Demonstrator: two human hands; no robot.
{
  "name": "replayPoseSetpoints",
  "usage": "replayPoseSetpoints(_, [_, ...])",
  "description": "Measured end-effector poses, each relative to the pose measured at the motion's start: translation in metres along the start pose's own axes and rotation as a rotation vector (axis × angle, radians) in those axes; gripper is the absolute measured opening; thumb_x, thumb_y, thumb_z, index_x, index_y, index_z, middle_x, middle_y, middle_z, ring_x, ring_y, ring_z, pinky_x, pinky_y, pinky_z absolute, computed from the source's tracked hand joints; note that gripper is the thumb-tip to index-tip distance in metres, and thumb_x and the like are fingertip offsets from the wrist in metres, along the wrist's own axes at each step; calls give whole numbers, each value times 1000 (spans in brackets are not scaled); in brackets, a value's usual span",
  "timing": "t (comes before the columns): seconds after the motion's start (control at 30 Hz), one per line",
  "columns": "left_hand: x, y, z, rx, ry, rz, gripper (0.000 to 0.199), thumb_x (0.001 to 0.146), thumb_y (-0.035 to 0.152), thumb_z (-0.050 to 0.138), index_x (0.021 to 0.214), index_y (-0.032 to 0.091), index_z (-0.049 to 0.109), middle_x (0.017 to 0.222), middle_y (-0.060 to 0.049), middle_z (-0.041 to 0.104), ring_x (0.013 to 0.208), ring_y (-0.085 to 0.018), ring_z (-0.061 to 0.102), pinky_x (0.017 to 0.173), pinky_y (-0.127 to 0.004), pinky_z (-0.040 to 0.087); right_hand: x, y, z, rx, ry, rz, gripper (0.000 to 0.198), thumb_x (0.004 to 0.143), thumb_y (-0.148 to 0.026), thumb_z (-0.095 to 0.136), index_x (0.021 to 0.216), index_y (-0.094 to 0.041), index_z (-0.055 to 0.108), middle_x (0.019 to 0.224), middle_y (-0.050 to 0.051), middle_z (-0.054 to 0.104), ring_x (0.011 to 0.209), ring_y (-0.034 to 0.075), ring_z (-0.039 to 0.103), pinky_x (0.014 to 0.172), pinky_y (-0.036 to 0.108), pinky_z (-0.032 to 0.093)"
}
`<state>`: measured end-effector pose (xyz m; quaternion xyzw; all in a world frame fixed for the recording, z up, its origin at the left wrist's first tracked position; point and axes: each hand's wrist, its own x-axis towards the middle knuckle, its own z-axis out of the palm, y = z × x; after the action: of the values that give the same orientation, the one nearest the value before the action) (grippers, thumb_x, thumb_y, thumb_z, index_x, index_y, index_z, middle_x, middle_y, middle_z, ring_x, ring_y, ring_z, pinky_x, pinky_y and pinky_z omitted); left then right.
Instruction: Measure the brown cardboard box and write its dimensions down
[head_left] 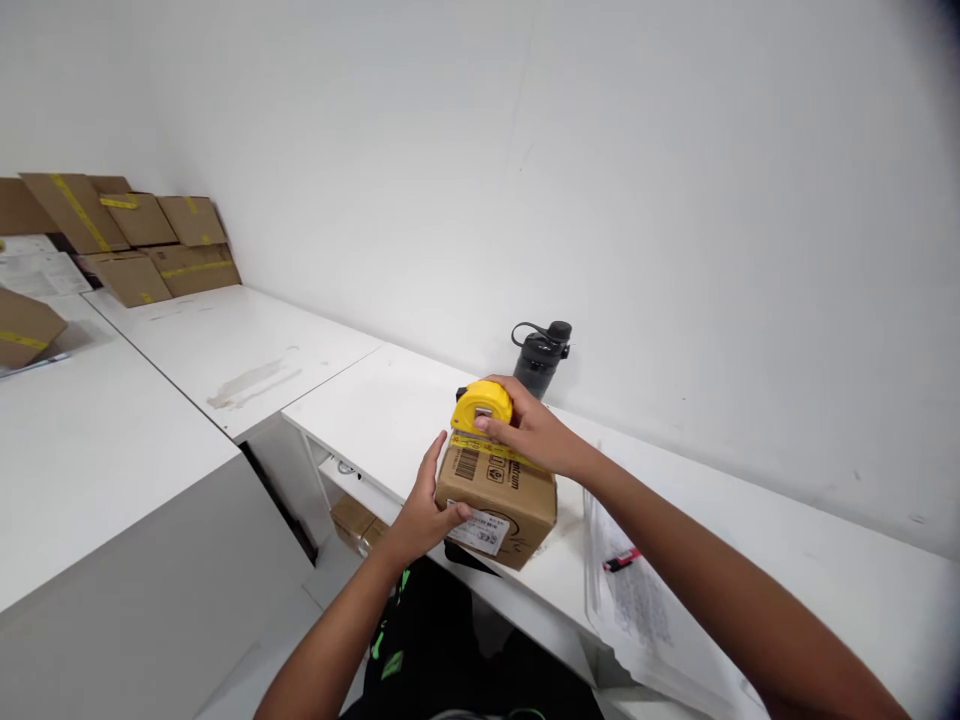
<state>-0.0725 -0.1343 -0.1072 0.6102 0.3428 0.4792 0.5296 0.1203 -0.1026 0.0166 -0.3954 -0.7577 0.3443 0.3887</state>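
A small brown cardboard box (499, 492) sits at the front edge of the white table, with a white label, a barcode and black print on it. My left hand (421, 520) grips its left side, thumb over the label and fingers along the far side. In my right hand (536, 430) is a yellow tape measure (482, 406), held against the far top edge of the box. A yellow strip runs across the box beneath it; whether that is the blade or packing tape I cannot tell.
Behind my right hand a dark water bottle (541, 360) stands by the wall. Papers in a clear plastic sleeve (645, 610) lie right of the box, a red and black pen (622, 560) on top. Several taped boxes (187, 270) are stacked far left; others (356, 522) lie below the table.
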Motion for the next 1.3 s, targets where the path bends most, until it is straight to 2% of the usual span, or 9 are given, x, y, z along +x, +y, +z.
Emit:
replayPoseSetpoints(0.07, [3, 10, 2, -13, 18, 75, 119, 63, 68, 73, 154, 27, 10, 161, -12, 19, 146, -35, 21, 117, -42, 28, 3, 0, 5, -102, -53, -42, 49, 88, -43, 58, 130, -22, 42, 118, 7, 60, 102, 22, 61, 86, 41, 52])
replayPoseSetpoints(0.13, [5, 15, 6, -80, -1, 120, 113, 69, 67, 69, 155, 27, 7, 159, -12, 23, 144, -33, 27, 115, -42, 31, 2, -1, 9, -203, -81, -61, 47, 90, -43, 55, 131, -23, 42, 124, 8, 58, 107, 24, 59, 91, 42, 49])
replayPoseSetpoints(0.3, [5, 19, 14, -140, -12, 67, 97, 80, 61, 63, 154, 23, 14, 156, -12, 32, 141, -32, 35, 114, -39, 34, -8, -5, 7, -367, -96, -33, 44, 92, -42, 52, 132, -25, 41, 122, 8, 60, 104, 24, 60, 89, 41, 49])
replayPoseSetpoints(0.4, [3, 23, 14, -110, 1, 67, 91, 83, 58, 61, 154, 21, 18, 156, -11, 32, 141, -31, 35, 115, -38, 33, -21, -8, -2, -378, -104, -3, 44, 92, -42, 53, 131, -25, 41, 119, 8, 61, 101, 24, 62, 85, 40, 51])
replayPoseSetpoints(0.5, [3, 25, 14, -113, -5, 67, 90, 83, 57, 62, 153, 20, 19, 156, -11, 34, 140, -31, 36, 113, -36, 36, -40, -8, -16, -353, -93, 95, 45, 92, -45, 53, 131, -26, 40, 117, 7, 61, 99, 24, 62, 79, 37, 54])
replayPoseSetpoints(0.6, [3, 22, 15, -113, 1, 73, 88, 84, 55, 62, 153, 19, 21, 156, -12, 33, 138, -30, 39, 112, -36, 37, -62, -2, -34, -312, -73, 176, 48, 91, -48, 55, 131, -27, 39, 116, 8, 60, 98, 24, 62, 75, 35, 56])
replayPoseSetpoints(0.8, [6, 16, 16, -16, 71, 135, 77, 87, 51, 60, 150, 20, 29, 150, -11, 42, 138, -28, 39, 113, -36, 36, -105, 14, -61, -300, 18, 235, 49, 89, -50, 57, 131, -31, 38, 113, 6, 59, 93, 22, 60, 71, 31, 55])
replayPoseSetpoints(1.0, [7, 15, 19, -10, 110, 148, 72, 88, 51, 58, 147, 20, 34, 150, -11, 43, 135, -28, 43, 110, -36, 39, -130, 22, -68, -259, 72, 281, 50, 88, -51, 58, 131, -32, 38, 115, 6, 58, 94, 23, 60, 70, 32, 56])
replayPoseSetpoints(1.3, [7, 16, 19, 25, 138, 139, 75, 85, 56, 58, 147, 19, 35, 149, -12, 44, 134, -28, 45, 110, -37, 39, -125, 24, -63, -257, 114, 222, 52, 87, -52, 60, 130, -29, 41, 122, 8, 58, 102, 24, 61, 80, 35, 56])
